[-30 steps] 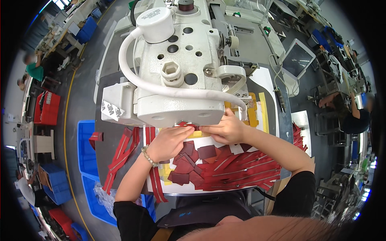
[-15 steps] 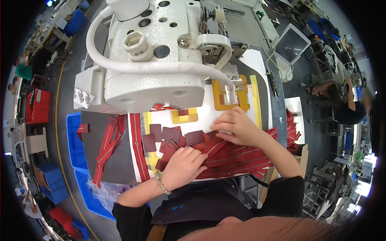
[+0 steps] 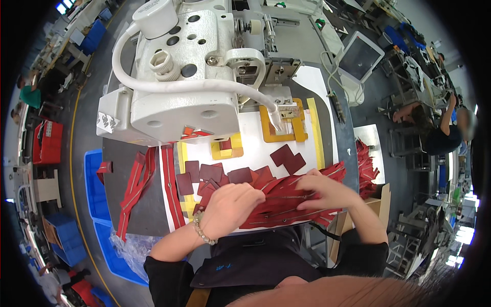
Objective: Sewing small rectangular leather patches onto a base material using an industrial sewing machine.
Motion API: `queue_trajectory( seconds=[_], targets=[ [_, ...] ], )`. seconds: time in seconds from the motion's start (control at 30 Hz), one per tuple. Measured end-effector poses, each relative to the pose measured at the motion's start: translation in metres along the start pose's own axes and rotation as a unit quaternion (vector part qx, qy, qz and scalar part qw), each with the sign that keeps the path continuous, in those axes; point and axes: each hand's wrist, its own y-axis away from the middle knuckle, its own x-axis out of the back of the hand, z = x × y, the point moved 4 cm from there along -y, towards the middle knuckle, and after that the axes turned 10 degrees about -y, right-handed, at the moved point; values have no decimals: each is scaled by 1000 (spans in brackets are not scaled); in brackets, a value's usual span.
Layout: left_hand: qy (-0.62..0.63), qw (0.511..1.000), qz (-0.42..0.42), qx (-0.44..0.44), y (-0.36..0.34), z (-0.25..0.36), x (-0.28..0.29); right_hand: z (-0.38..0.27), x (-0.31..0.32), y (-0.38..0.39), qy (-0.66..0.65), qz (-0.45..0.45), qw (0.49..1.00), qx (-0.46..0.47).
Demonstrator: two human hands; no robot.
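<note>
A red zipper strip (image 3: 287,196) is stretched between my two hands above a heap of similar red zipper strips (image 3: 279,220). My left hand (image 3: 232,209) pinches its left end. Fingers curled, my right hand (image 3: 330,193) grips it farther right. Beyond the heap, two dark red square patches (image 3: 287,157) lie on the white sheet (image 3: 254,124). More dark red patches (image 3: 210,171) are scattered beyond my left hand, some overlapping. A yellow frame (image 3: 263,125) sits under the head of the white sewing machine (image 3: 189,110).
A smaller yellow frame (image 3: 236,152) holds a red piece. More red zippers hang at the left (image 3: 134,189), over blue bins (image 3: 94,194). At the right stand a screen (image 3: 360,57), another red zipper pile (image 3: 366,171) and a cardboard box (image 3: 376,204). Another person (image 3: 450,133) sits far right.
My right hand has come back from near the yellow frame to the zipper heap and taken hold of a strip. My left hand has lifted slightly. Two patches now lie apart, right of the others.
</note>
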Motion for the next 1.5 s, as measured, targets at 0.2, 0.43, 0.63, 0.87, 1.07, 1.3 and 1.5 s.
queue_trajectory(
  seconds=[0.2, 0.43, 0.63, 0.87, 1.07, 1.3, 1.5],
  targets=[
    [-196, 981, -3, 12, -16, -31, 6, 33, 51, -30, -338, 122, 923, -136],
    [-347, 937, -31, -13, -14, -40, -31, 71, 68, -87, -251, 173, 938, -165],
    [-334, 937, -86, 49, -9, -49, -41, 79, 69, -96, -200, 141, 956, -160],
    [-329, 932, -125, 83, -9, -53, -44, 70, 77, -93, -170, 126, 962, -174],
    [-327, 933, -119, 91, -7, -54, -43, 43, 84, -92, 76, 142, 977, -140],
    [-325, 935, -115, 79, -10, -51, -38, 18, 47, -134, -90, 207, 971, 80],
    [-250, 963, 13, -100, 0, -45, -8, 17, 17, -168, -397, 307, 852, 150]
  ],
)
